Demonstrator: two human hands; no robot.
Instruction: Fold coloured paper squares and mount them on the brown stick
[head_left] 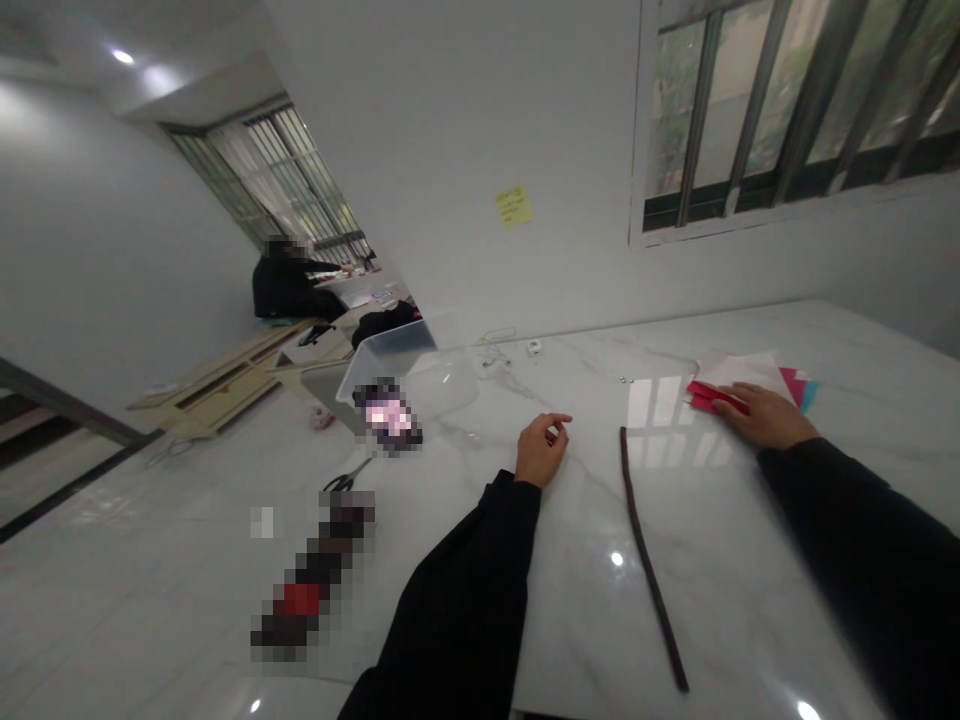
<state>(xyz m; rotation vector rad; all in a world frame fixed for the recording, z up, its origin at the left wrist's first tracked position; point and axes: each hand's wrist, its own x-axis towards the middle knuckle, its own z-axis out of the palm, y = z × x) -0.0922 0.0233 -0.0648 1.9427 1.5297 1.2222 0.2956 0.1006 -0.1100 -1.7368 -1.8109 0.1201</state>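
Observation:
My right hand (772,415) is at the right of the white marbled table, its fingers and thumb closed on a folded piece of red paper (703,394). Beneath and behind that hand lie loose sheets, a white paper (750,368) on top with pink and blue edges showing. My left hand (541,452) is at the middle of the table, fingers loosely curled, with a gap between thumb and fingers and nothing in it. Between the two hands a long, thin, dark brown stick (646,560) lies on the tabletop, slightly bent, touching neither hand.
Scissors (341,482) with dark handles lie at left, near a blurred-out phone-like object (388,415) and a blurred dark-and-red strip (304,585). A clear plastic bin (390,345) stands behind. A yellow note (513,206) is on the wall. Another person (289,285) sits far left.

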